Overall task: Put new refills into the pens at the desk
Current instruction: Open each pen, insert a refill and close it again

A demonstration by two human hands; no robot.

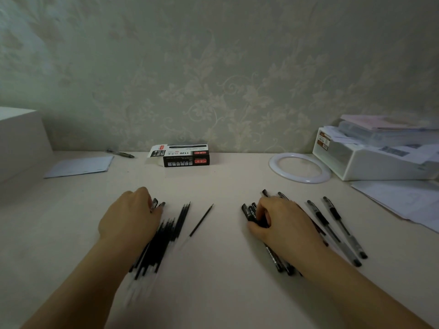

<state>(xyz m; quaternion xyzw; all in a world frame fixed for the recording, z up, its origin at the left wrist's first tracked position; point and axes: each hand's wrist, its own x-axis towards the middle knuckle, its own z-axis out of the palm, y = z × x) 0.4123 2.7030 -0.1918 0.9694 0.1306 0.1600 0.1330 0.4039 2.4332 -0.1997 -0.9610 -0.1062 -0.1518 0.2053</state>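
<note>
Black pens (pixel 337 230) under the right hand (pixel 282 222)'s curled grip, left hand (pixel 129 217) gripping refills (pixel 166 236); one refill (pixel 202 219) apart.

This looks like a desk in a home, a room set up for study or paperwork. The wall (pixel 237 79) behind carries pale, floral-patterned wallpaper of the kind seen in a living space, and the light desk (pixel 225 269) stands pushed against it. On the desk lie a white document tray (pixel 370 162) stacked with papers and booklets, loose sheets (pixel 403 200), an envelope (pixel 80 166), a box of pen refills (pixel 184 155), a white ring (pixel 299 167) and scattered pens (pixel 335 229).
</note>
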